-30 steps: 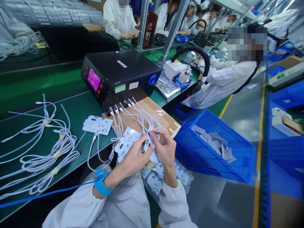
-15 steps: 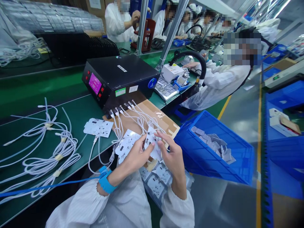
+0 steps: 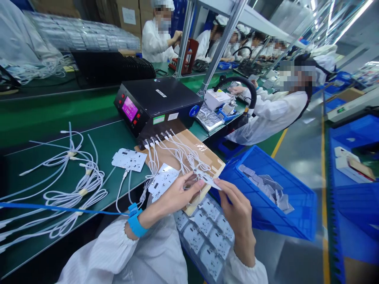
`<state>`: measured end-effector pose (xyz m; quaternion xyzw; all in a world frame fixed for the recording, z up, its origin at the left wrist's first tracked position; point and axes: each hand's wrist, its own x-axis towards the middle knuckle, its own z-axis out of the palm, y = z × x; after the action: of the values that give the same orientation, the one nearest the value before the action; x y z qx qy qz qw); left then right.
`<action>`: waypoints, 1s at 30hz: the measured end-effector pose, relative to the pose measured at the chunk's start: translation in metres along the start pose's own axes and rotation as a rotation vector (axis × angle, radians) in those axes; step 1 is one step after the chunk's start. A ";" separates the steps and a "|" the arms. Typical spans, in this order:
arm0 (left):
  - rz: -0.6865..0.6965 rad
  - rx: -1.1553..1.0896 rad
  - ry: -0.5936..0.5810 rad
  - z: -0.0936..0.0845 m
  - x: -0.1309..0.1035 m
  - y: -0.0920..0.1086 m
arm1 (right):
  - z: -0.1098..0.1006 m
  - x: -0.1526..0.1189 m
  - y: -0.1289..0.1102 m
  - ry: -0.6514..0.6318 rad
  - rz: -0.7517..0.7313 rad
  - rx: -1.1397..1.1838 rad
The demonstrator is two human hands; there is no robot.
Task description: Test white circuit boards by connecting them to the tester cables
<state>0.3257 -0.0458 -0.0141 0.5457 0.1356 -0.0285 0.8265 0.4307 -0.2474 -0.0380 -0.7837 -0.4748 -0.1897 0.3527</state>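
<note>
Circuit board (image 3: 208,180) in hand over the cardboard's (image 3: 190,141) right edge.
Left hand (image 3: 179,193) and right hand (image 3: 237,199) pinch it; cabled board (image 3: 129,159) lies at bench's (image 3: 103,132) front edge; tray boards (image 3: 192,238) show no cables.

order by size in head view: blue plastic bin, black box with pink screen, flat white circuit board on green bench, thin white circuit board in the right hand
1. blue bin
2. black box
3. bench board
4. held board, tilted towards edge-on

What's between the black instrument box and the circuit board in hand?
Head view: white cables, over a brown cardboard sheet, lie between the instrument box and the held circuit board.
</note>
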 end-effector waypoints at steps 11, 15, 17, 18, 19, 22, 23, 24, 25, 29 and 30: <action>0.111 0.153 0.214 -0.054 -0.025 0.021 | 0.023 0.002 0.082 0.102 -0.156 -0.152; 0.317 0.264 0.470 -0.081 -0.035 0.041 | 0.034 -0.027 0.100 0.059 -0.106 -0.170; 0.409 0.396 0.596 -0.097 -0.034 0.053 | 0.037 -0.038 0.106 0.020 -0.085 -0.171; 0.447 0.472 0.652 -0.104 -0.031 0.059 | 0.038 -0.042 0.109 -0.008 -0.085 -0.173; 0.478 0.547 0.696 -0.112 -0.027 0.065 | 0.040 -0.046 0.112 -0.034 -0.094 -0.176; 0.544 0.741 0.776 -0.133 -0.011 0.082 | 0.044 -0.055 0.116 -0.072 -0.129 -0.181; 0.556 0.790 0.788 -0.138 -0.005 0.086 | 0.044 -0.057 0.117 -0.069 -0.132 -0.182; 0.562 0.834 0.791 -0.143 0.001 0.089 | 0.044 -0.060 0.116 -0.057 -0.132 -0.185; 0.561 0.878 0.786 -0.146 0.007 0.090 | 0.043 -0.062 0.115 -0.039 -0.131 -0.191; 0.528 0.997 0.735 -0.151 0.021 0.090 | 0.032 -0.075 0.103 0.043 -0.110 -0.234; 0.525 1.011 0.727 -0.152 0.022 0.089 | 0.029 -0.079 0.098 0.055 -0.100 -0.245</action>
<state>0.3346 0.1306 0.0043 0.8551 0.2379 0.2987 0.3507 0.4783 -0.3044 -0.1444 -0.7908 -0.4768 -0.2850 0.2571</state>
